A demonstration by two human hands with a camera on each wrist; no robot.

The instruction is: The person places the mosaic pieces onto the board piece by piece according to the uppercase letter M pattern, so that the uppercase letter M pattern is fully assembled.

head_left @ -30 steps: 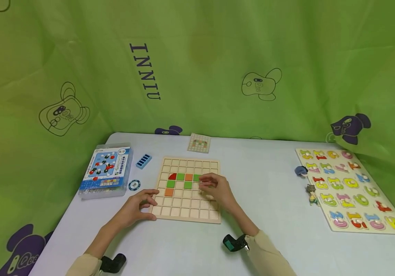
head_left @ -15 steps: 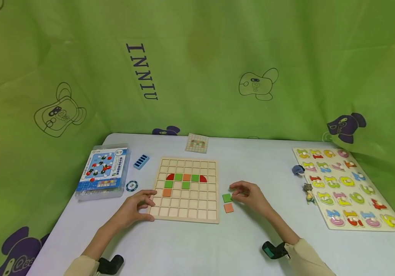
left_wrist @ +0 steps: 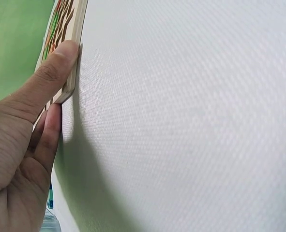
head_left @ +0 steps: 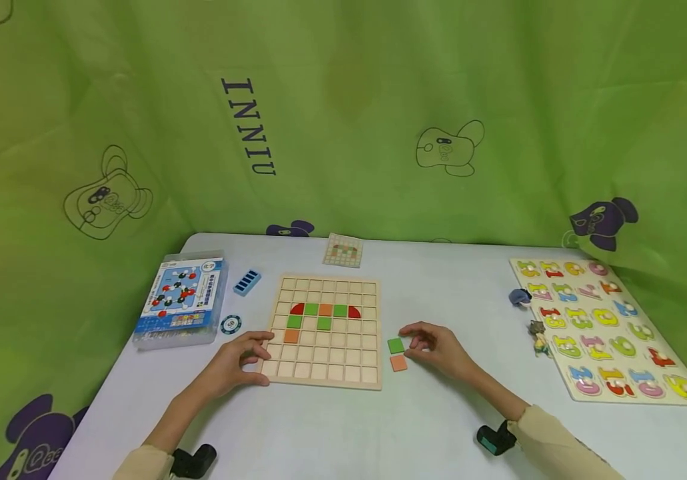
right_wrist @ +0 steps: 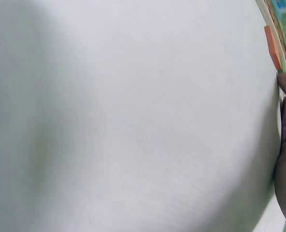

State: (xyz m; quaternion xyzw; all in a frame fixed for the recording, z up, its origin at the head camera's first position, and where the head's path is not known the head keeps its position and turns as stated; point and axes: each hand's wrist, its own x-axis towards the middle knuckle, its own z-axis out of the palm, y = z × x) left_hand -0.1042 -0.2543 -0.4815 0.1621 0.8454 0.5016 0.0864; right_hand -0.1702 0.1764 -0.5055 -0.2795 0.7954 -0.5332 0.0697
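Observation:
A square wooden grid board (head_left: 343,367) lies mid-table, with red quarter-round, green and orange tiles set in its cells. My left hand (head_left: 236,360) holds the board's near left corner; in the left wrist view the thumb (left_wrist: 65,50) is on one edge and the fingers (left_wrist: 51,128) are on the adjoining edge. Right of the board lie a loose green tile (head_left: 396,345) and an orange tile (head_left: 399,363). My right hand (head_left: 439,350) is beside the green tile, index finger and thumb apart, thumb tip right at the tile's edge. In the right wrist view the orange tile (right_wrist: 272,47) shows just beyond the thumb.
Behind the board lies a small pattern card (head_left: 343,251). At left are a boxed molecule set (head_left: 181,300), a blue block (head_left: 248,282) and a poker chip (head_left: 231,325). A number puzzle board (head_left: 613,333) lies at right, with two small figures (head_left: 538,337) beside it.
My right hand has left the board, where a red quarter-round tile now sits at the row's right end, and has moved right to the loose green tile. My left hand stays put.

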